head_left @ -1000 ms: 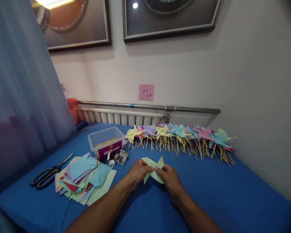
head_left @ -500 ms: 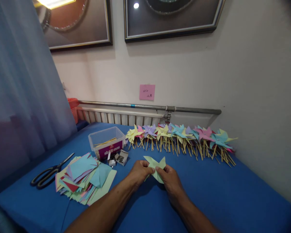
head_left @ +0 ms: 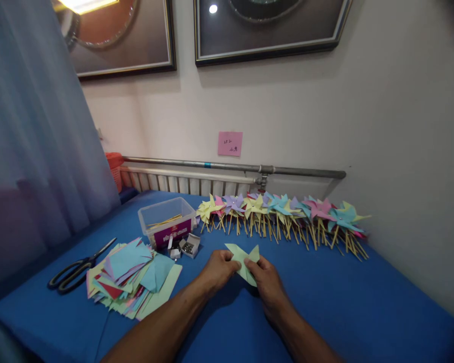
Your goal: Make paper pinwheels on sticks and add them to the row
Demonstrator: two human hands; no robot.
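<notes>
Between my two hands is a pale green paper pinwheel (head_left: 242,256) without a stick, its pointed blades folded in toward the middle. My left hand (head_left: 220,269) is closed on its left side, thumb on top. My right hand (head_left: 265,276) pinches the right side, with its thumb near the centre. The fingers under the paper are hidden. Left of my hands, small open boxes (head_left: 190,245) hold little metal pins. A clear plastic tub (head_left: 170,209) with thin sticks inside stands behind them.
Finished pinwheels on sticks (head_left: 278,204) lie in a row along the back of the blue-covered table (head_left: 344,302). A loose pile of coloured paper (head_left: 130,277) and black-handled scissors (head_left: 79,267) lie at the left. A curtain (head_left: 41,126) hangs on that side.
Both hands keep their hold on the green pinwheel and have shifted only very slightly. The lower left blade seen earlier beside my left thumb no longer shows. Everything else stays put.
</notes>
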